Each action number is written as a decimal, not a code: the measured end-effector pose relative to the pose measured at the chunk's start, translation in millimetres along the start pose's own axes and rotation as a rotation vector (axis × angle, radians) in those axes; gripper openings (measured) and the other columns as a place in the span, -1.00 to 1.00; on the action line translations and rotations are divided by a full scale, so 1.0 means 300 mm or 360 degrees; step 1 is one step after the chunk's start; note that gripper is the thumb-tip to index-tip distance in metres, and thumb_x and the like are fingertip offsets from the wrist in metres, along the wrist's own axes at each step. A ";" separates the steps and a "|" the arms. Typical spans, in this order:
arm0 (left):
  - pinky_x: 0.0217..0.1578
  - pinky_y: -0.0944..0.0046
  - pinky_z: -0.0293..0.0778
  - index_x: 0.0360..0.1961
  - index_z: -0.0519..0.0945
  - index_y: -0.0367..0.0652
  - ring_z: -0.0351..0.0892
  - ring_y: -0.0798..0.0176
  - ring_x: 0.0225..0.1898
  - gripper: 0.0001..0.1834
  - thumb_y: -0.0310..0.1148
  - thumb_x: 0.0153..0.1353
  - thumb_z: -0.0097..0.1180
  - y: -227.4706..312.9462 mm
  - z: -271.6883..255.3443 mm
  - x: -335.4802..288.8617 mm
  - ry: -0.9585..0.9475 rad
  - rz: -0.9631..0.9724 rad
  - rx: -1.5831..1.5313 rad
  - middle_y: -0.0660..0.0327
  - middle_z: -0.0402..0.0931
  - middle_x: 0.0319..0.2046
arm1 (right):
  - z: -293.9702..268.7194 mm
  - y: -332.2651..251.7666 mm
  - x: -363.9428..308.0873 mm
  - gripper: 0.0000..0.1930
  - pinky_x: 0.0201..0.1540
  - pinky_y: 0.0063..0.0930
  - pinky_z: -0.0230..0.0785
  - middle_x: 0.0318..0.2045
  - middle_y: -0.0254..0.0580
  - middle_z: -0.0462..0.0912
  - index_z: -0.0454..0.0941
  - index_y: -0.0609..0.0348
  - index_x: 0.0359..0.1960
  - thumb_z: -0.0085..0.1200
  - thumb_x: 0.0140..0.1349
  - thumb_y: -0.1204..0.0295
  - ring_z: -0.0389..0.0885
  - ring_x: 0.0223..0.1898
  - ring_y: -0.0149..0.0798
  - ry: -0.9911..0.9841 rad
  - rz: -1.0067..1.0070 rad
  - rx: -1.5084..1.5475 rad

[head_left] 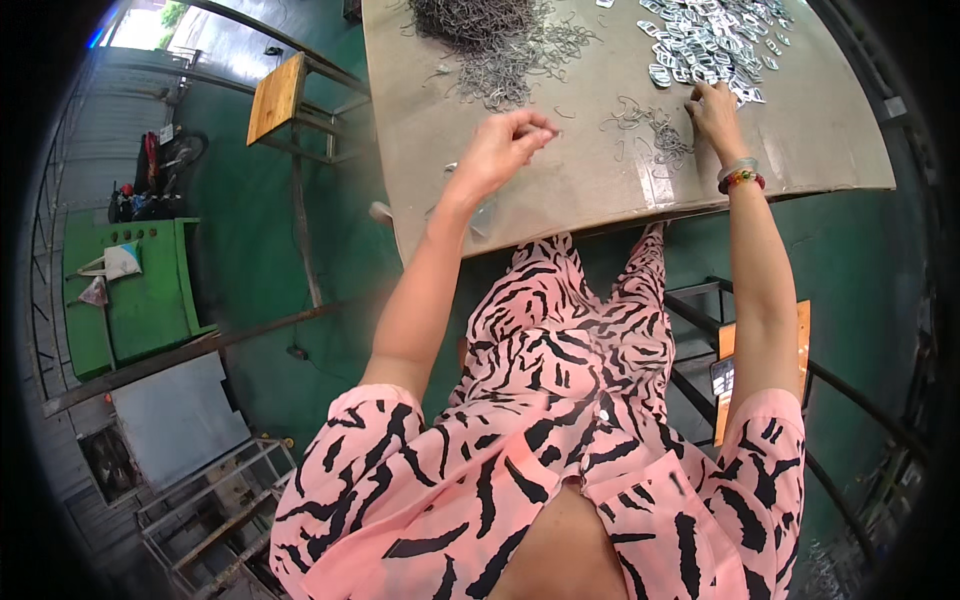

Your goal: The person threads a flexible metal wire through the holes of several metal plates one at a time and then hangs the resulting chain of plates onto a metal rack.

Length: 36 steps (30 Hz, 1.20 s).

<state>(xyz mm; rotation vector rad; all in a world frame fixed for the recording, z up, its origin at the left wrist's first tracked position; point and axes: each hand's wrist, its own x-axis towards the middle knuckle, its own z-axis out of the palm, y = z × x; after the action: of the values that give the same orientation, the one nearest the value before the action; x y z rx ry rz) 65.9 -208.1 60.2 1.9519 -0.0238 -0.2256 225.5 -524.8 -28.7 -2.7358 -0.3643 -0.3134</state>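
Note:
Over the left part of the table, my left hand [500, 153] is raised with thumb and fingertips pinched together. A tiny thing seems to show at the fingertips, too small to name. My right hand [716, 118] reaches down at the near edge of a pile of flat silver metal plates with slots [708, 45], its fingers bent and closed. Whatever lies between those fingers is hidden. Just left of that hand lies a small scatter of thin wire hooks [668, 138]. Farther off, beyond my left hand, stands a large heap of similar hooks [485, 30].
The brown-covered table [590, 185] ends close before my lap. A wooden-topped stool [277, 100] stands to its left, and another wooden seat [726, 400] with a phone [721, 376] is at my right. Farther left are a green cabinet [140, 310] and a metal frame [215, 520].

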 end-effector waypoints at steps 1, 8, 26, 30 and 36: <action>-0.39 0.45 0.41 -0.24 0.58 -0.26 0.38 0.51 -0.50 -0.80 -0.36 0.19 0.08 -0.015 0.006 -0.024 0.0002 0.0003 0.0008 0.33 0.46 -0.55 | 0.009 -0.016 -0.020 -0.74 -0.07 -0.10 0.30 -0.20 0.14 0.44 0.54 0.18 -0.26 0.17 -0.01 0.38 0.35 -0.11 0.21 0.0132 -0.0010 0.0020; -0.30 0.22 0.45 -0.24 0.60 -0.17 0.60 0.19 -0.35 -0.79 -0.33 0.15 0.09 -0.073 0.254 0.074 0.0190 0.0268 0.0444 0.10 0.62 -0.37 | -0.013 0.089 -0.022 -0.77 -0.19 -0.23 0.35 -0.34 0.11 0.48 0.58 0.26 -0.30 0.19 -0.05 0.50 0.48 -0.27 0.08 0.0009 -0.0168 0.0099; -0.21 0.24 0.44 -0.38 0.65 0.01 0.43 0.20 -0.20 -0.88 -0.30 0.03 0.18 -0.101 -0.081 0.484 0.0094 0.0873 0.1724 0.30 0.45 -0.37 | -0.107 0.074 -0.139 -0.73 -0.24 -0.35 0.36 -0.39 -0.11 0.54 0.51 0.25 -0.26 0.21 -0.05 0.50 0.52 -0.35 -0.19 -0.0036 0.0193 0.0675; -0.19 0.24 0.44 -0.44 0.61 -0.06 0.43 0.20 -0.19 -0.91 -0.32 0.04 0.16 -0.114 -0.073 0.516 -0.0049 0.1060 0.1947 0.27 0.43 -0.37 | -0.116 0.061 -0.172 -0.78 -0.40 -0.57 0.38 -0.44 -0.25 0.59 0.50 0.31 -0.30 0.22 0.01 0.53 0.52 -0.46 -0.43 0.0045 0.0558 0.1211; -0.18 0.10 0.44 -0.35 0.51 -0.20 0.46 0.04 -0.16 -0.84 -0.33 0.16 -0.01 -0.056 -0.071 0.430 0.0367 0.0992 0.1594 0.12 0.48 -0.31 | -0.205 -0.119 -0.291 -0.74 -0.42 -0.63 0.42 -0.40 -0.13 0.61 0.51 0.41 -0.15 0.14 0.11 0.57 0.55 -0.45 -0.39 0.0209 0.0731 0.2202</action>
<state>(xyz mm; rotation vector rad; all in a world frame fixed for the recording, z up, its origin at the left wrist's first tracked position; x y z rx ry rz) 194.7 -198.1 33.7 2.8139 -0.6969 0.5277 122.4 -534.2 15.9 -1.3558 0.1034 -0.0459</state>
